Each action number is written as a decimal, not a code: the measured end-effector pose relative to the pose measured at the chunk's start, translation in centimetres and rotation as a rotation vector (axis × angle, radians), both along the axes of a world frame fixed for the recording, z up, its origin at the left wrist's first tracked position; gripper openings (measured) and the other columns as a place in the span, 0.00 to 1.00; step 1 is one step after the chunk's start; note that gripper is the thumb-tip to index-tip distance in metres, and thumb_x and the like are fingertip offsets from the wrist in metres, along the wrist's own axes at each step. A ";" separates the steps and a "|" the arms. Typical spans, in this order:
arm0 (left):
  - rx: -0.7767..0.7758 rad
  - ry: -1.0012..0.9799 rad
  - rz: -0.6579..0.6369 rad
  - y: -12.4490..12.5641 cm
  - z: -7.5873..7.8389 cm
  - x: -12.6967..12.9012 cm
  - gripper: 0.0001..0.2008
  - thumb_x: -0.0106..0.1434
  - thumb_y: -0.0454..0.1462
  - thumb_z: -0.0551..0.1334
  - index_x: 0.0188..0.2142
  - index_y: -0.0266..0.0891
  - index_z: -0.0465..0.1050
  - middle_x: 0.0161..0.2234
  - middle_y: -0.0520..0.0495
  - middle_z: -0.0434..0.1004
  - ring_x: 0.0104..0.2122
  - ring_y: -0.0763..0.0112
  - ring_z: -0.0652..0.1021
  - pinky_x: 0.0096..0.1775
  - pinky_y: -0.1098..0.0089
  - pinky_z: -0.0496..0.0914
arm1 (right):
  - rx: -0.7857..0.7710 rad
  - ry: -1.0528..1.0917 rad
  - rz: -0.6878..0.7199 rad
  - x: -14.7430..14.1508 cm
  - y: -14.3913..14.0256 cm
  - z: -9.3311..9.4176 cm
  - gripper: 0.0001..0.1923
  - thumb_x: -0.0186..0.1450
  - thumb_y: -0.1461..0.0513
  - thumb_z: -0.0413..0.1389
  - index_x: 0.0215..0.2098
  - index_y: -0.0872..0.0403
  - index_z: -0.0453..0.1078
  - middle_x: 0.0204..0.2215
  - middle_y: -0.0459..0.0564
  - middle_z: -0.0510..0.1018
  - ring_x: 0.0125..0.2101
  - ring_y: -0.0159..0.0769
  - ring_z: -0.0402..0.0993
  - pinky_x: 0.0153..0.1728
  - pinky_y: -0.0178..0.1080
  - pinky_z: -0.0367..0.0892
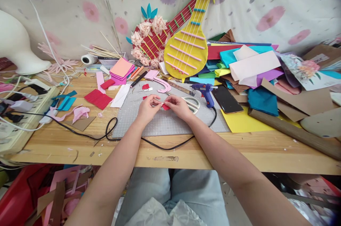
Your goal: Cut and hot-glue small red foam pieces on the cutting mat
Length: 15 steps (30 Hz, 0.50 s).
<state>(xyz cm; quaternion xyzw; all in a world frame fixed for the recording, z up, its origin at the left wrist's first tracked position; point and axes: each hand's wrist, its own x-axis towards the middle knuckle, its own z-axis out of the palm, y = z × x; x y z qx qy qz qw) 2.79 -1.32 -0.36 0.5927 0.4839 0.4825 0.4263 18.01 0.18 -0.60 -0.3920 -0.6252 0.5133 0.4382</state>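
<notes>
Pinching a small red paper piece between them, the left hand and the right hand meet just above the grey cutting mat in the middle of the wooden bench. Both hands have their fingertips closed on the scrap, the left grip taking its near end, where a pale sliver shows, and the right grip clamped on the red part. What the sliver is, I cannot tell from here.

The piece looks very light and thin, likely felt or craft paper, so it should bend and crease at the slightest pressure and could tear if pulled hard. Its edges seem the sensible place to take it, with thumb and forefinger, as both hands do now; a broad grasp would crumple it.

Just beside the right hand lie white-handled scissors, and near them a blue glue gun whose black cord loops across the mat and over the bench edge. A dark phone rests beyond the glue gun, on a yellow sheet. More red scraps sit to the left, well apart from the hands, and a pink curved cutout lies at the far edge of the mat. Behind everything, a yellow cardboard guitar leans against the flowered backdrop, with a heap of coloured sheets to its right.
</notes>
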 end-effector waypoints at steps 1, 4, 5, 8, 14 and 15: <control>-0.003 0.004 0.008 0.0 0.1 0.0 0.17 0.49 0.37 0.65 0.39 0.38 0.67 0.26 0.50 0.75 0.28 0.73 0.76 0.34 0.71 0.69 | 0.001 0.000 -0.001 0.0 0.0 0.0 0.14 0.52 0.52 0.57 0.26 0.53 0.63 0.21 0.42 0.71 0.24 0.29 0.67 0.28 0.35 0.64; -0.106 -0.070 0.034 -0.1 0.9 -0.2 0.25 0.48 0.37 0.66 0.46 0.39 0.64 0.28 0.50 0.76 0.29 0.72 0.77 0.34 0.70 0.70 | 0.008 -0.004 0.002 0.3 0.1 0.1 0.14 0.52 0.51 0.57 0.26 0.53 0.63 0.21 0.42 0.70 0.23 0.29 0.66 0.28 0.35 0.64; -0.180 -0.123 0.036 -0.1 1.3 -0.3 0.25 0.49 0.37 0.65 0.47 0.39 0.63 0.29 0.49 0.77 0.29 0.71 0.77 0.34 0.69 0.70 | 0.009 -0.009 0.014 0.3 0.0 0.2 0.14 0.52 0.52 0.57 0.26 0.53 0.64 0.21 0.42 0.70 0.23 0.28 0.66 0.28 0.35 0.64; -0.375 -0.225 0.049 -0.1 2.0 -0.8 0.18 0.51 0.36 0.64 0.42 0.35 0.65 0.29 0.46 0.77 0.27 0.71 0.77 0.33 0.68 0.71 | -0.004 -0.027 0.077 0.4 -0.2 0.6 0.14 0.52 0.52 0.58 0.27 0.54 0.65 0.21 0.42 0.69 0.22 0.27 0.64 0.26 0.35 0.64; -0.517 -0.299 -0.148 -0.1 1.8 -1.3 0.18 0.46 0.32 0.68 0.38 0.33 0.68 0.26 0.48 0.75 0.27 0.73 0.77 0.33 0.69 0.72 | -0.037 0.023 0.147 0.3 -0.4 1.1 0.13 0.52 0.54 0.59 0.27 0.55 0.68 0.26 0.45 0.71 0.25 0.28 0.65 0.24 0.34 0.65; -0.527 -0.312 -0.162 -0.1 1.8 -1.3 0.17 0.46 0.31 0.68 0.37 0.33 0.68 0.26 0.47 0.76 0.27 0.73 0.77 0.33 0.70 0.72 | -0.053 0.033 0.156 0.3 -0.4 1.1 0.13 0.52 0.54 0.59 0.28 0.55 0.68 0.25 0.45 0.71 0.25 0.28 0.65 0.25 0.34 0.65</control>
